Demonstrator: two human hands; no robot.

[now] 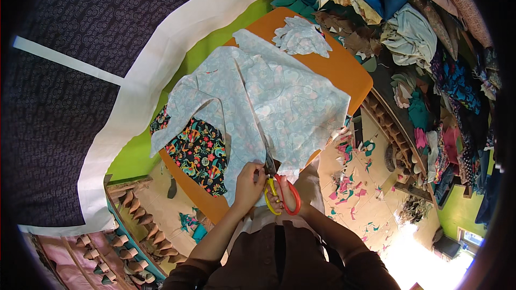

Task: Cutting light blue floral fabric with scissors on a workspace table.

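The right hand has its fingers closed through the red and yellow handles of the scissors, blades entering the pale floral fabric just beyond the fingertips. The left hand pinches the near edge, keeping the cloth taut on the orange table.

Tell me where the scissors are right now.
The scissors are in the right hand at the pale cloth's near edge, beside the left hand.

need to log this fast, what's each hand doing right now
Left hand: closed, pinching the edge of the pale floral fabric.
Right hand: closed on the red and yellow scissors.
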